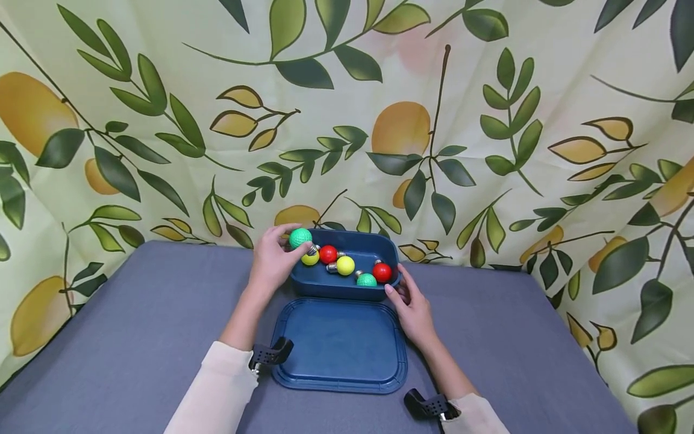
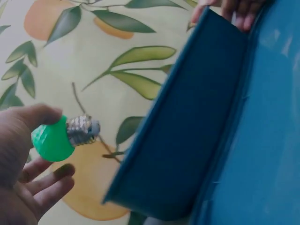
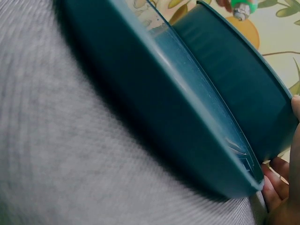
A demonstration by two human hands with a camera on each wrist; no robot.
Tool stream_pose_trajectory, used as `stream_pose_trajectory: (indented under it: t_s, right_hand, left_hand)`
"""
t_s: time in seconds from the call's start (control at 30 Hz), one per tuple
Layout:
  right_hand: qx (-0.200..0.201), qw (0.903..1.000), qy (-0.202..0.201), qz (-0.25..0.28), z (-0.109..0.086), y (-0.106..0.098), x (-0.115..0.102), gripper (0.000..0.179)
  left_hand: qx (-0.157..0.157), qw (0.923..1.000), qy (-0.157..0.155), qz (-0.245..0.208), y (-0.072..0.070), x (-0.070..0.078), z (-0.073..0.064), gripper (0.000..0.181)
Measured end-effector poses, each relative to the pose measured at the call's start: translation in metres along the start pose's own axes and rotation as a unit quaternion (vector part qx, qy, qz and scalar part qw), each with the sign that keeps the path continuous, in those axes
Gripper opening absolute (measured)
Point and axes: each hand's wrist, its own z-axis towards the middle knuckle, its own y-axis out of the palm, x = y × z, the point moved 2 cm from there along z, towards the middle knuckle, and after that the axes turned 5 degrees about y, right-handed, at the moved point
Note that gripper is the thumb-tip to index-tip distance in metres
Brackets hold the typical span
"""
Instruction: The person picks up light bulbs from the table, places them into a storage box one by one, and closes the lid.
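Observation:
My left hand (image 1: 273, 258) pinches a green light bulb (image 1: 300, 237) with a textured globe, over the left end of a dark blue bin (image 1: 341, 292). The bulb's silver screw base (image 2: 83, 130) points toward the bin in the left wrist view. Inside the bin lie a yellow bulb (image 1: 310, 258), a red bulb (image 1: 328, 254), a second yellow bulb (image 1: 345, 265), a second red bulb (image 1: 382, 272) and another green bulb (image 1: 366, 280). At the bin's front right corner, my right hand (image 1: 414, 308) holds the wall between thumb and fingers.
A blue lid-like tray (image 1: 338, 346) with a raised rim lies directly in front of the bin. Both are on a grey cloth-covered table (image 1: 162, 325). Behind the bin hangs a fabric backdrop (image 1: 336, 102) printed with leaves and oranges.

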Motion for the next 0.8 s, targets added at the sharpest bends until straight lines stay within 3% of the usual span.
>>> stream_pose_trajectory:
  t_s: [0.23,0.47,0.8]
  right_hand:
    - [-0.004,1.0000,-0.006,0.005,0.002,0.002,-0.002,0.062]
    - [-0.005,1.0000,-0.001,0.005,-0.001,0.000,-0.002,0.062]
    - [0.001,1.0000,-0.005,0.003,-0.001,-0.001,-0.001,0.063]
  left_hand:
    - [-0.004,0.9982,0.004,0.059,0.009,-0.011,-0.003,0.046]
    - [-0.046,0.9937,0.031,0.097,0.026,-0.017,-0.006,0.045]
    - [-0.073,0.9875,0.052,0.130,0.048,-0.022,-0.008,0.046]
